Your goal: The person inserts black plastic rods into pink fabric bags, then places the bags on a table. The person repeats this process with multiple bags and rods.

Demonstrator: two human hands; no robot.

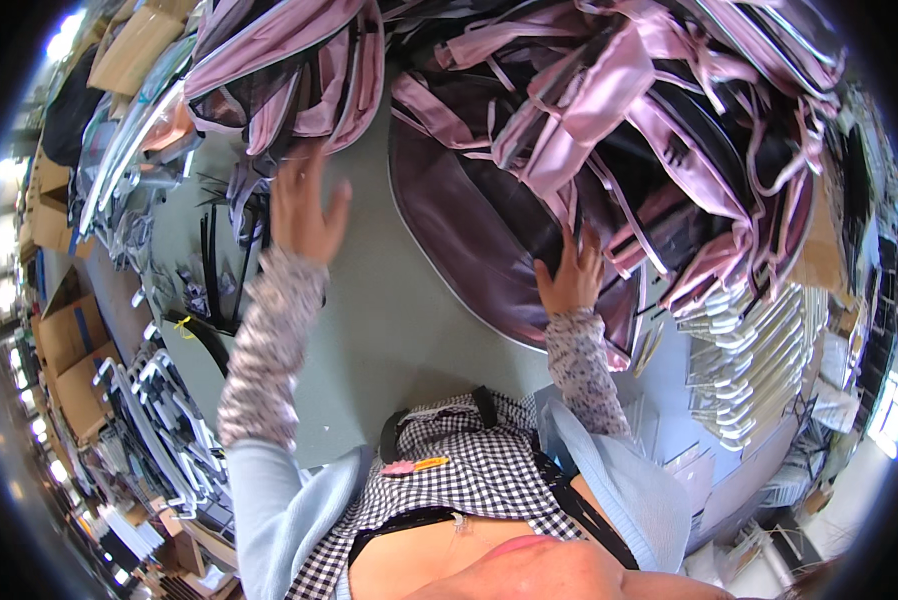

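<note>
Several pink-and-black bag-like pieces (434, 115) lie, in the head view, along the far edge of the grey-green surface (369, 300): a bundle (279, 50) toward the far left corner and a larger tangled heap (599, 90) toward the far right corner. From under that heap a dark maroon panel (459, 240) spreads toward the near edge. The right hand (572, 275) rests on this panel, fingers extended and not curled round it; whether they touch the pink strap (566, 205) just ahead is hard to tell. The left hand (306, 205) is loose too, thumb well out, fingertips at the bundle's near side, contact unclear. Black strips (211, 265) lie near the left edge. As for progress, the heap looks unsorted, its straps tangled, so much seems left to handle; nothing shows as clearly finished, and how many pieces are done cannot be told
</note>
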